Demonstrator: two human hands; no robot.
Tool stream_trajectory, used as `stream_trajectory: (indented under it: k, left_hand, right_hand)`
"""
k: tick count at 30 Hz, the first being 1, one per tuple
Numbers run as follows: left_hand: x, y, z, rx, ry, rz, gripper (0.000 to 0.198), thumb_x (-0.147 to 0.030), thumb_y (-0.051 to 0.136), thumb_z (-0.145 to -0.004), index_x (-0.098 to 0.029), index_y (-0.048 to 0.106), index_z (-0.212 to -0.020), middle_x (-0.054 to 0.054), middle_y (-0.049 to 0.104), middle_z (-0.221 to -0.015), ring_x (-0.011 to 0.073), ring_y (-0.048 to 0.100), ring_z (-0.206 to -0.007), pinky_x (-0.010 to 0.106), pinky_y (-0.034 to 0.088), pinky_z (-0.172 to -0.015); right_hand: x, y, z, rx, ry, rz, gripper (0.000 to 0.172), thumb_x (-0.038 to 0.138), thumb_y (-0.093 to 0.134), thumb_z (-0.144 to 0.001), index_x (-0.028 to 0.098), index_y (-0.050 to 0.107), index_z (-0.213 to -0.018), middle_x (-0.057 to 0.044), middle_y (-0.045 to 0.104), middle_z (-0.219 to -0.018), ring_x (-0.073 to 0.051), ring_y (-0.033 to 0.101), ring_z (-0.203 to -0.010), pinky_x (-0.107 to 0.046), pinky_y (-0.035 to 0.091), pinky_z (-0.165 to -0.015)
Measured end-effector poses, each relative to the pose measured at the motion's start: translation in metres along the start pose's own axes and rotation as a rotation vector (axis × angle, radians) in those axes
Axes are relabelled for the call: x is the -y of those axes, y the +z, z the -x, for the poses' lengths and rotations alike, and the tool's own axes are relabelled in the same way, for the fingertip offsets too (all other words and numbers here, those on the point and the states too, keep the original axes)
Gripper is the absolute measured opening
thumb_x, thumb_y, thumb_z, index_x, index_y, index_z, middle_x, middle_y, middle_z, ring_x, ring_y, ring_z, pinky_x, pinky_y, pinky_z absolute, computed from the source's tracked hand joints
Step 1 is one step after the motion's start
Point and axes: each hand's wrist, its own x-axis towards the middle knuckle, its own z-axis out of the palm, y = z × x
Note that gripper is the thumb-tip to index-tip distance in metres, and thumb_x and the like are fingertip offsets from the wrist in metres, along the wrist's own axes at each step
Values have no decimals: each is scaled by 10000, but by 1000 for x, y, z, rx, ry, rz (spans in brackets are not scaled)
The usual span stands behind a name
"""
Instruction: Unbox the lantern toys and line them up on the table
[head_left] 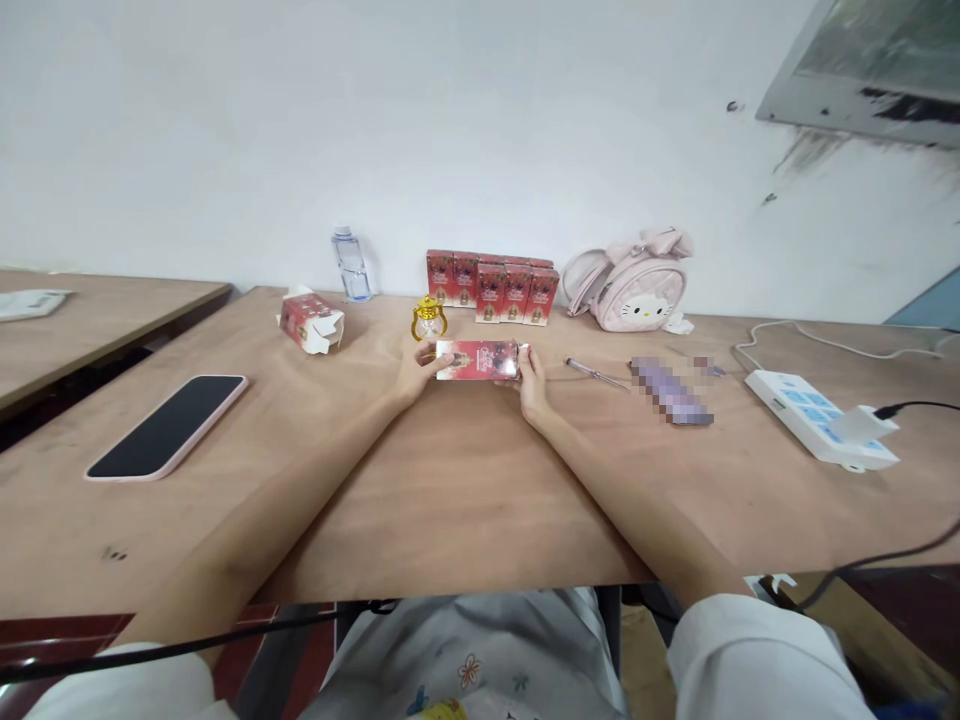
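Red box [478, 360] held by both ends

The person's left hand [414, 374] grasps the box's 9 o'clock end, thumb across the printed face; the right hand [533, 385] grasps its 3 o'clock end. The box lies lengthwise, near the middle of the tabletop [465, 500]. From it, a gold-topped lantern [429, 322] stands close by at 10 o'clock, matching boxes [490, 292] at 12, a pink bag [643, 300] at 2, and a pen [596, 374] at 3.

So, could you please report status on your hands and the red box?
Left hand and right hand gripping red box, one at each end. Box sideways, printed face showing. Gold-topped lantern just beyond left hand.
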Motion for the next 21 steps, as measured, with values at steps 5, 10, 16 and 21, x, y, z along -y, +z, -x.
stream_trajectory:
  k: [5,10,16,21]
  left_hand:
    - [1,-3,-2,-69,-61,132,345,-477,775,-578,-291,663,-847,-14,715,-944,291,628,-993,452,447,-902]
    - [6,-7,-8,-183,-140,284,300,-539,719,-588,-323,670,-790,-34,726,-890,318,591,-1086,449,465,-843]
    - [4,-6,-8,-186,-167,326,353,-505,754,-544,-260,675,-786,5,729,-854,322,615,-1033,433,487,-785]
    - [2,-5,-8,-194,-193,328,331,-515,762,-526,-295,664,-752,-20,727,-842,311,617,-1027,423,490,-794]
  right_hand:
    - [-1,-2,-3,-29,41,-46,490,603,534,-791,226,600,-1096,-32,667,-922,-169,651,-777,-322,597,-617]
    - [-4,-7,-4,-100,7,-12,460,572,514,-803,222,573,-1095,-41,647,-931,-163,637,-724,-300,562,-575]
    - [-7,-14,-5,-197,-219,284,339,391,421,-838,241,546,-1115,-29,609,-929,-159,584,-823,-329,496,-777]
    - [-2,-15,-3,-72,-302,432,294,340,387,-812,210,650,-809,-45,601,-955,-185,530,-976,-341,394,-926]
